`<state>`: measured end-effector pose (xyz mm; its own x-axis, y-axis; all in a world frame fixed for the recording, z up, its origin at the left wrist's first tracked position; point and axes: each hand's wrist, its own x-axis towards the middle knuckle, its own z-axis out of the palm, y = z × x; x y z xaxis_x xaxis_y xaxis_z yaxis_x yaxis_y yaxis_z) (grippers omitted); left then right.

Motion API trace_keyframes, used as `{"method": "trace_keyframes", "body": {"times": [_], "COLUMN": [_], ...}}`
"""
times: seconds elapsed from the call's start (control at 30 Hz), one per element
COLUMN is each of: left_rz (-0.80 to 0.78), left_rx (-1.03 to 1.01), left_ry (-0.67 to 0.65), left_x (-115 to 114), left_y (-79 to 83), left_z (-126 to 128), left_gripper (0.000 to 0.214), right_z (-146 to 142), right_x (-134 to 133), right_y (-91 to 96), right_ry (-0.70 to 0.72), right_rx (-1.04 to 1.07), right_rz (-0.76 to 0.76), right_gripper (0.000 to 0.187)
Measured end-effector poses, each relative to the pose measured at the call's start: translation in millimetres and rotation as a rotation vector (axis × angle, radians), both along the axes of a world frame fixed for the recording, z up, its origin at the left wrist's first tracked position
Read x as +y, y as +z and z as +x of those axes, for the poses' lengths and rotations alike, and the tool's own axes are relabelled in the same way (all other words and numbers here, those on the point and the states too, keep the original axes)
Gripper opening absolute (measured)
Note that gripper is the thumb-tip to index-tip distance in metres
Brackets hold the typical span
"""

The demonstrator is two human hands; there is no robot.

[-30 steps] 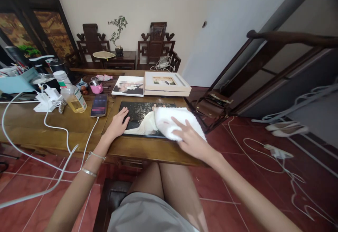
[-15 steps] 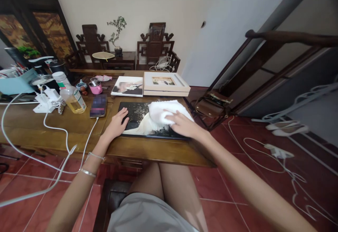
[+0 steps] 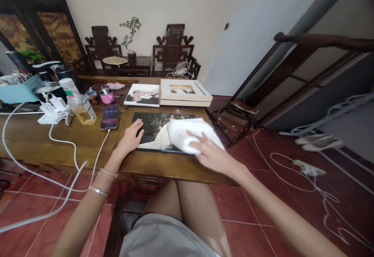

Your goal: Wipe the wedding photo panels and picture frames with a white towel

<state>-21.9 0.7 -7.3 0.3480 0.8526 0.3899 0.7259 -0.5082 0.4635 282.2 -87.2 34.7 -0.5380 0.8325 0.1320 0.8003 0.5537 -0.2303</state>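
A dark photo panel (image 3: 150, 126) with a pale gown pictured on it lies flat near the table's front edge. On its left end rests my left hand (image 3: 130, 135), fingers stretched out and holding nothing. A fluffy white cloth (image 3: 182, 130) covers the panel's right part and hangs past its right end. My right hand (image 3: 209, 149) grips and presses the cloth at its near side, with some fingers spread over it.
Behind the panel lie a white photo board (image 3: 142, 95) and a pale framed picture (image 3: 187, 93). To the left are a phone (image 3: 110, 116) on a cable, a bottle of yellow liquid (image 3: 82, 109), a pink cup (image 3: 106, 95) and a power strip (image 3: 51, 112). A wooden chair (image 3: 309, 40) stands right.
My right hand has drawn the cloth towards me and slightly right, uncovering the panel's upper middle with two pictured figures. My left hand stays on the panel's left end.
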Motion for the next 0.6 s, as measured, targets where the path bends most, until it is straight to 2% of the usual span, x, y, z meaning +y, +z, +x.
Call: {"method": "trace_keyframes", "body": {"times": [0.07, 0.13, 0.23, 0.33, 0.5, 0.6], "left_rz": [-0.002, -0.006, -0.016, -0.021, -0.027, -0.025], "left_rx": [0.007, 0.011, 0.012, 0.008, -0.01, -0.011], "left_ry": [0.005, 0.004, -0.004, -0.016, -0.026, -0.033], "left_x": [-0.3, -0.6, -1.1, -1.2, -0.8, -0.7], "left_y": [0.1, 0.4, 1.3, 2.2, 2.5, 2.8], "left_z": [0.1, 0.1, 0.1, -0.4, -2.2, -2.5], "left_gripper": [0.041, 0.041, 0.042, 0.043, 0.042, 0.043], "right_z": [-1.5, -2.6, -2.0, -1.2, -9.9, -17.8], "right_x": [-33.7, -54.6, -53.3, -17.0, 69.8, 103.3], "right_y": [4.5, 9.6, 11.5, 7.2, 8.1, 10.9], "right_ry": [0.039, 0.081, 0.093, 0.059, -0.012, -0.06], "right_rx": [0.013, 0.006, 0.0, 0.014, -0.011, 0.003], "right_rz": [-0.042, -0.075, -0.09, -0.065, -0.012, 0.014], "right_gripper": [0.045, 0.044, 0.044, 0.046, 0.044, 0.043]}}
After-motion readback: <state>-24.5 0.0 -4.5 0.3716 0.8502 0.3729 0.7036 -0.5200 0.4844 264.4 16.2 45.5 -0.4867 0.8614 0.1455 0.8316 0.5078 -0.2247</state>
